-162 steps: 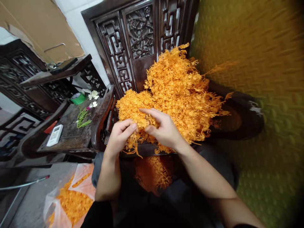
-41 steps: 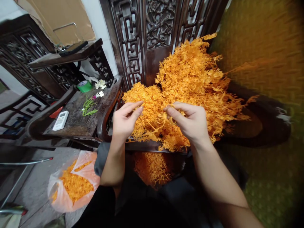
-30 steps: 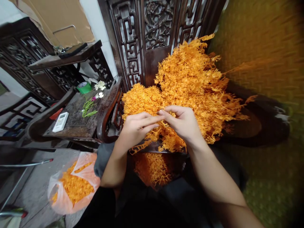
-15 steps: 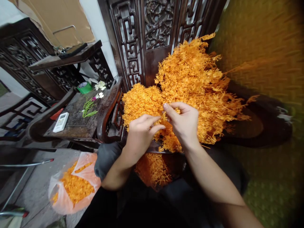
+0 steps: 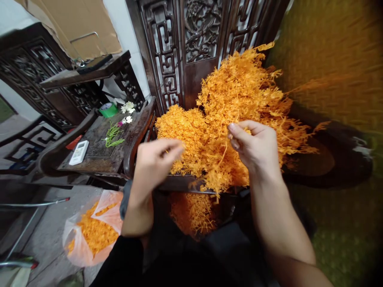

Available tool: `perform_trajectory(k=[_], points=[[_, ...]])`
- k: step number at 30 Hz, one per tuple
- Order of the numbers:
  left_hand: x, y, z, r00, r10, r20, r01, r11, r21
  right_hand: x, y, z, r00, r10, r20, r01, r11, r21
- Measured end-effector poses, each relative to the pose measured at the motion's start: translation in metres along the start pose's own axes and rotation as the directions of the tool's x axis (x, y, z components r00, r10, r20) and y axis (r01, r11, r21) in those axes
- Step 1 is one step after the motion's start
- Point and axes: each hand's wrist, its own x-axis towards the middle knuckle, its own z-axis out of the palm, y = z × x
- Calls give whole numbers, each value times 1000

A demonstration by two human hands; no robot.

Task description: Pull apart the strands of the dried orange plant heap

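A big heap of orange branching sprigs point(image 5: 239, 99) lies on the seat of a dark carved wooden chair point(image 5: 191, 36). My right hand point(image 5: 254, 147) is raised over the heap's front and pinches one orange sprig whose thin stem hangs down toward the pile. My left hand point(image 5: 154, 163), blurred by motion, is at the heap's left front edge with thumb and fingers pinched on a small orange piece. More orange sprigs point(image 5: 191, 211) lie lower down between my knees.
A plastic bag of orange bits point(image 5: 89, 231) sits on the floor at lower left. The side table point(image 5: 98, 153) on the left bears a white remote point(image 5: 78, 151), green stems, white flowers and a green tape roll. A yellow-green wall fills the right.
My hands were together at the heap's front; now they have pulled apart, the right lifting up and right with a sprig, the left moving left with a small piece.
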Motion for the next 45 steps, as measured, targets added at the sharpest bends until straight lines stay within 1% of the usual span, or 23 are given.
perform_trajectory(k=[3, 6, 8, 11, 14, 16, 17, 18, 20, 22, 23, 24, 25, 28, 30, 31, 32, 34, 37, 40, 42, 44, 45], points=[[54, -63, 16, 975, -201, -98, 217, 959, 185, -5, -18, -6, 983, 74, 168, -78, 997, 16], [104, -117, 39, 957, -260, -126, 287, 901, 324, -14, -27, -4, 968, 96, 232, -110, 993, 45], [124, -138, 47, 952, -283, -113, 305, 891, 338, -17, -28, -3, 963, 98, 253, -116, 992, 57], [136, -150, 44, 949, -300, -94, 314, 887, 339, -19, -28, -4, 954, 100, 284, -123, 990, 65], [128, -142, 34, 959, -247, -136, 277, 918, 284, -23, -26, -1, 950, 96, 296, -118, 991, 60], [110, -124, 31, 979, -179, -95, 191, 973, 129, -26, -23, 7, 953, 87, 290, -102, 994, 37], [98, -111, 30, 991, -131, -8, 131, 991, 9, -27, -21, 13, 954, 76, 291, -87, 996, 24], [84, -97, 30, 982, -62, 178, 85, 988, -125, -28, -20, 21, 953, 59, 298, -64, 998, 8], [57, -69, 27, 841, 86, 535, 61, 966, -251, -27, -19, 37, 943, -2, 333, 16, 999, -41], [35, -46, 18, 721, 98, 686, 60, 978, -202, -19, -19, 54, 922, -84, 377, 136, 984, -112], [27, -39, 11, 698, 75, 712, 83, 979, -185, -11, -19, 62, 914, -131, 384, 198, 970, -142], [22, -35, 3, 700, 49, 713, 121, 975, -187, -1, -17, 69, 910, -185, 370, 260, 952, -163], [18, -34, -7, 730, 19, 683, 173, 962, -212, 12, -13, 77, 909, -245, 338, 318, 930, -183], [12, -43, -32, 876, -98, 472, 317, 855, -411, 55, 10, 101, 881, -428, 203, 472, 823, -315], [10, -51, -42, 924, -181, 337, 346, 772, -534, 77, 34, 118, 861, -456, 224, 499, 678, -539], [9, -53, -45, 932, -209, 295, 348, 739, -577, 83, 48, 127, 873, -399, 282, 477, 573, -667], [9, -55, -47, 937, -228, 265, 346, 712, -611, 85, 62, 135, 885, -306, 350, 459, 456, -762], [9, -57, -47, 938, -260, 227, 344, 654, -674, 81, 90, 148, 880, -129, 456, 473, 315, -823], [13, -57, -44, 932, -305, 195, 338, 537, -773, 70, 123, 155, 807, 89, 584, 554, 229, -801], [19, -60, -43, 916, -362, 171, 325, 422, -847, 71, 133, 151, 744, 225, 629, 601, 188, -777], [23, -64, -42, 902, -403, 156, 311, 354, -882, 74, 122, 144, 741, 167, 650, 626, 176, -759], [27, -68, -42, 889, -434, 148, 290, 284, -914, 70, 98, 133, 748, -50, 662, 652, 238, -720], [28, -70, -41, 884, -444, 145, 276, 247, -929, 63, 84, 127, 741, -183, 646, 667, 311, -677]])
